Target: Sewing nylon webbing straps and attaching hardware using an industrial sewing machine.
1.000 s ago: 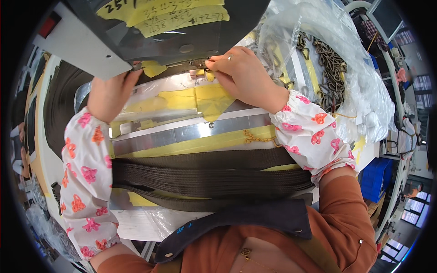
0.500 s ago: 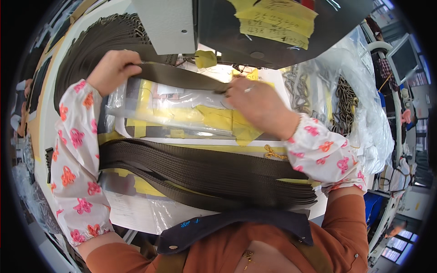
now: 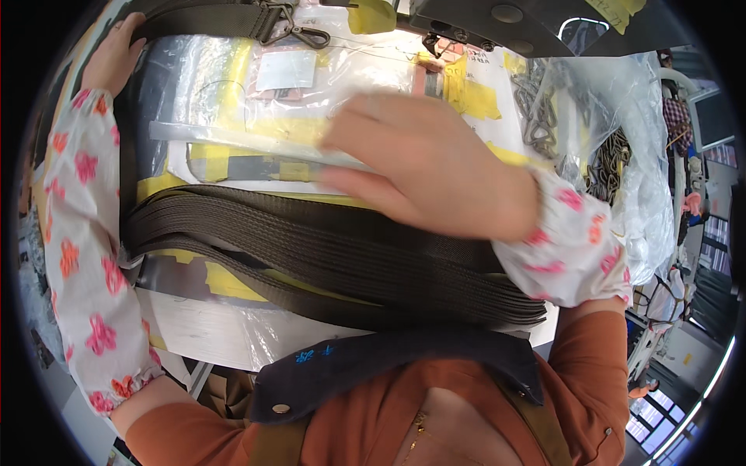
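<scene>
My left hand (image 3: 114, 58) lies at the far left against a dark olive webbing strap (image 3: 202, 22), its fingers stretched and thumb apart. That strap runs along the upper left and ends in a metal snap hook (image 3: 299, 31). Blurred by motion, my right hand (image 3: 435, 167) hovers over the middle of the table with thumb and fingers apart and nothing between them. Below it a thick bundle of matching webbing straps (image 3: 326, 248) stretches across the table, its layered ends fanned at the right. My right hand covers part of its upper edge.
A dark machine housing (image 3: 497, 27) overhangs the back. Plastic sheeting and yellow tape (image 3: 474, 93) cover the worktop. At the right, metal chain-like hardware (image 3: 610, 163) lies by crumpled clear plastic (image 3: 641, 101). A dark cloth flap (image 3: 388, 353) is at the near edge.
My right hand has let go of the strap and come nearer to me. My left hand has moved out to the left. The snap hook now shows, and the whole view has shifted.
</scene>
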